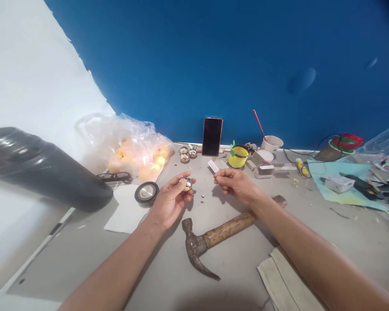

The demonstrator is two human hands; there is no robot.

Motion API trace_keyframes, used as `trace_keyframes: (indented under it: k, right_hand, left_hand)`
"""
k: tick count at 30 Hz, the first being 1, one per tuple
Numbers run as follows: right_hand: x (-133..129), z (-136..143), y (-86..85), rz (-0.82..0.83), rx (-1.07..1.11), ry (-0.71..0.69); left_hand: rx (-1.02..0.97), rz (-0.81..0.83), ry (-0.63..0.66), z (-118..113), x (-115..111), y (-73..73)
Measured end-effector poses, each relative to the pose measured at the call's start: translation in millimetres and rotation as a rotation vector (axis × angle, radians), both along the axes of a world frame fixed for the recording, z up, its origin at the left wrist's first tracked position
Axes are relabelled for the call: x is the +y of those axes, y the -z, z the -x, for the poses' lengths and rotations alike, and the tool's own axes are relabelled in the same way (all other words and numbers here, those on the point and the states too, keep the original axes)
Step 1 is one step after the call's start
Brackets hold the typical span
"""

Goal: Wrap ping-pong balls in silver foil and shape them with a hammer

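Note:
My left hand is closed around a shiny silver-gold ball, held between thumb and fingers above the table. Opposite it, my right hand is pinched shut, and its grip hides whatever is between thumb and forefinger. A small white printed strip shows right at those fingertips; I cannot tell whether it is held or lies behind them. Tiny metal pieces lie between the hands. Below, a claw hammer rests on the table, its handle end passing under my right forearm.
Several similar shiny balls sit by the wall near an upright phone. A yellow tub and white cup stand right of it. At left are a plastic bag, a round dark-rimmed object and a dark bottle.

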State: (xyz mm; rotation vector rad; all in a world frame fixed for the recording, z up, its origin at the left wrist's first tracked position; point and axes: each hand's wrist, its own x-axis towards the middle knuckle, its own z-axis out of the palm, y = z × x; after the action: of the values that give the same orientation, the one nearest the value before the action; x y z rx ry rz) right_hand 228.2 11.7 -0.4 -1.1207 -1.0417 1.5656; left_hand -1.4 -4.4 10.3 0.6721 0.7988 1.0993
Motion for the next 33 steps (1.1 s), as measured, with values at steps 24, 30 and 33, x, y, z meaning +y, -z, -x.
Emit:
trace_keyframes:
  k: [24,30,33]
  right_hand:
    - [-20,21,-11.9,-0.031,0.026,-0.158]
    - [-20,20,-13.6,-0.036,-0.006,-0.167]
    - [-20,19,-15.3,-0.046,-0.017,-0.176]
  left_hand:
    - [0.507,-0.289,-0.03,-12,-22,-7.8]
    - [0.452,-0.275,-0.043,-13,-22,-9.1]
    - [0.49,-0.316,-0.036,-13,-22,-7.1]
